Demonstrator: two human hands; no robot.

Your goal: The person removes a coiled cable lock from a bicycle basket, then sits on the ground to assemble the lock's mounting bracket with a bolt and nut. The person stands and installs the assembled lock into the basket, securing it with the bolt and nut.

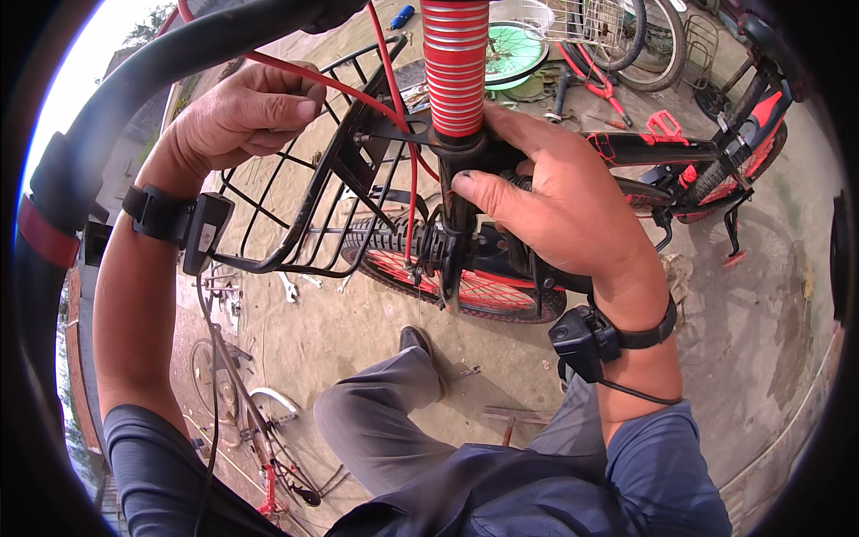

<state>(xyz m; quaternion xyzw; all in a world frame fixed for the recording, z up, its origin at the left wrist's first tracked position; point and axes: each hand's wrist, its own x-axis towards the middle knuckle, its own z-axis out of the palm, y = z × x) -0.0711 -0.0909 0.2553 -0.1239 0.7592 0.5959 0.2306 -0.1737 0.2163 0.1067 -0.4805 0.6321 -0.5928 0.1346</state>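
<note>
A black and red bicycle [662, 148] stands in front of me, seen from above its front end. My right hand [555, 192] wraps around the black head tube just below the red and silver ribbed sleeve [455, 67]. My left hand [246, 112] is closed on the rim of the black wire front basket [300, 210], beside a red brake cable [394, 98]. The front tyre [488, 291] with its red rim shows under my right hand. Both wrists carry black strapped devices.
Tools lie on the dirt ground: red-handled cutters [598, 79], a wrench [288, 286], a hammer [510, 421]. A green round tray [514, 49] and another bicycle wheel [658, 40] are beyond. More bicycles [259, 430] lie at lower left. My shoe [420, 345] is planted below the tyre.
</note>
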